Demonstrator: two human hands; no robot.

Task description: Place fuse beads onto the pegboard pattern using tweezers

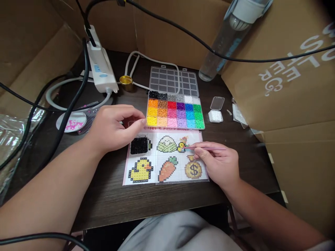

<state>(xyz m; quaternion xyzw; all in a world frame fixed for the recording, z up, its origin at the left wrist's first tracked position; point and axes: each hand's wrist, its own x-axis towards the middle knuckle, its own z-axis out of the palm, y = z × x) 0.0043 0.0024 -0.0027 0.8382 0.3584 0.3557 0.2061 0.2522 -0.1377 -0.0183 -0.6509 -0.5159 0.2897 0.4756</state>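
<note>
My right hand (220, 162) grips pink tweezers (209, 147), their tips over a small, partly beaded picture of a yellow duck (181, 146) on the pattern sheet (154, 178). A clear pegboard (180, 181) appears to lie over the sheet's right part. My left hand (115, 125) is bent, with thumb and index tips meeting by the left edge of the bead box (180, 127); anything between them is too small to make out. Below it, a small clear case of black beads (139, 145) sits on the sheet. The open bead box holds many colours in separate compartments.
A white power strip (103, 69) with cables, a gold cup (126, 83) and a white dish of pink beads (72, 122) are at left. A small case of white beads (215, 116) and a clear bottle (221, 48) are at right. Cardboard walls (295, 104) surround the table.
</note>
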